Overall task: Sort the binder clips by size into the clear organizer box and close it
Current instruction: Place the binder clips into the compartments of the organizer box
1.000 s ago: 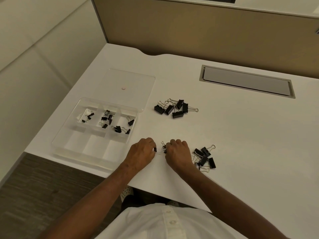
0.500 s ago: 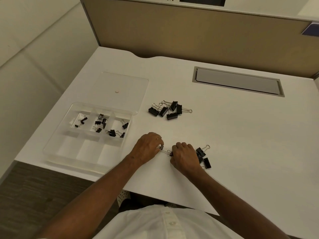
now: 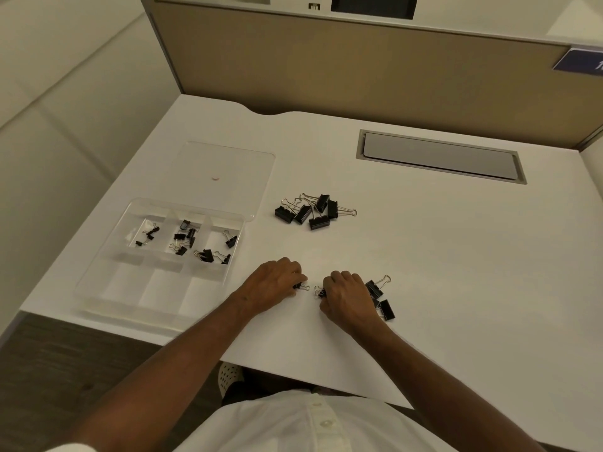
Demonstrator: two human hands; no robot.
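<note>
This is looking like an office. A white desk [image 3: 424,272] is sitting inside a cubicle, with a tan divider wall [image 3: 359,70] standing behind it. A gray cable hatch [image 3: 440,156] is lying flat in the desk top, and a blue sign [image 3: 579,60] is hanging on the divider.

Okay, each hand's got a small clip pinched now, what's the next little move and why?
Probably carry the left hand with its small clip over to the organizer box, to whichever far-row compartment holds clips of that size. That hand is nearer the box, the lid lies open behind it, and only the far row holds clips. The right hand can follow.
</note>
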